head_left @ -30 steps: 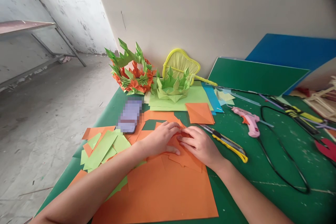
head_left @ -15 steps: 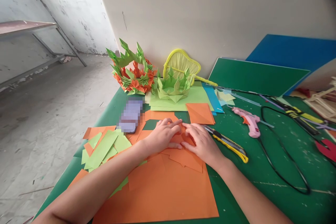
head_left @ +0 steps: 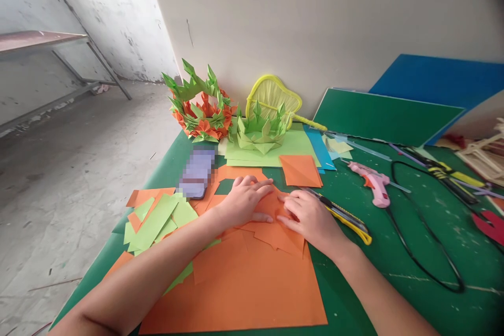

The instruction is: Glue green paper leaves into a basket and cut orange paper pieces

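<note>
My left hand [head_left: 246, 200] rests on a small orange paper piece [head_left: 274, 209], its fingers spread across the paper's left part. At that paper's right edge is my right hand [head_left: 309, 215], with thumb and fingers apart, touching it. Both hands lie over a pile of orange sheets, the largest being a big orange sheet [head_left: 255, 294] nearest me. An orange square [head_left: 301, 170] with a crease lies just beyond my right hand. Against the right hand's outer side lies a yellow and black cutter knife [head_left: 348, 220].
A phone [head_left: 197, 170] and green paper scraps [head_left: 153, 223] lie at left. Behind stand a green paper crown [head_left: 262, 134] and an orange-green crown [head_left: 202, 115]. A pink glue gun [head_left: 374, 184] with its black cord lies at right, near pliers [head_left: 444, 170].
My right hand has slid a little to the right, away from my left hand, which stays almost in place. More of the orange paper shows between them.
</note>
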### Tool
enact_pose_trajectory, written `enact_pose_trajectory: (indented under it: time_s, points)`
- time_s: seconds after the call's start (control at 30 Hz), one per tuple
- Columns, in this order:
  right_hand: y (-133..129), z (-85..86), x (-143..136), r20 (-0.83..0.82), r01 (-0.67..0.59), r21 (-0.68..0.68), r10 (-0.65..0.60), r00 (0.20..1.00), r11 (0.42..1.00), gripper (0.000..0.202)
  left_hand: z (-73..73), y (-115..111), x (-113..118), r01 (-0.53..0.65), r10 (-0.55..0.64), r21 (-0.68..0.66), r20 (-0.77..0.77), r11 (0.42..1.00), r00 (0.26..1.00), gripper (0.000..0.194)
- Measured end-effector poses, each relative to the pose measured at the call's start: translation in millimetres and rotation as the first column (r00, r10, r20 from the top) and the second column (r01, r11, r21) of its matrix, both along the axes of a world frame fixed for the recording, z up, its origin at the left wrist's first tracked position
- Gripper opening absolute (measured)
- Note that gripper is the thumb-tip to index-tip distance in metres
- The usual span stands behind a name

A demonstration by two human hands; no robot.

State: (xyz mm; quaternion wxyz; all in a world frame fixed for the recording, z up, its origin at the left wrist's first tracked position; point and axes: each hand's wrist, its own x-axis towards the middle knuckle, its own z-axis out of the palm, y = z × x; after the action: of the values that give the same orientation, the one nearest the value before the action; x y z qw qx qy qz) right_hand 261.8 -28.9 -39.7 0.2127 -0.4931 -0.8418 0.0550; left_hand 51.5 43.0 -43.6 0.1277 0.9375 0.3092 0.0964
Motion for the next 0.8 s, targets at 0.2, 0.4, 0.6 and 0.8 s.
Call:
enact_pose_trajectory:
  time_s: [0.2,0.4,0.6,0.8]
  points:
    - [-8.1,10.0,21.4,0.009,-0.14,-0.106,0.141,0.99,0.984,0.032,2.3,-0.5,-0.6,0.002,-0.001,0.022,-0.066,1.0,0.998,0.076]
    - [-12.6,14.2,29.1,-0.075,-0.207,-0.091,0.2,0.977,0.974,0.038,0.8,-1.1,-1.1,-0.001,0.003,0.03,-0.069,1.0,0.998,0.075]
    - [-10.8,7.5,32.1,-0.065,-0.245,-0.264,0.236,0.97,0.933,0.05,0.7,-2.9,0.7,-0.005,0.006,0.024,-0.036,1.0,0.999,0.072]
    - [-2.5,-5.1,40.7,-0.1,0.024,-0.129,-0.037,0.994,0.991,0.051,1.3,-4.5,1.5,-0.009,0.009,0.021,-0.028,1.0,1.0,0.069]
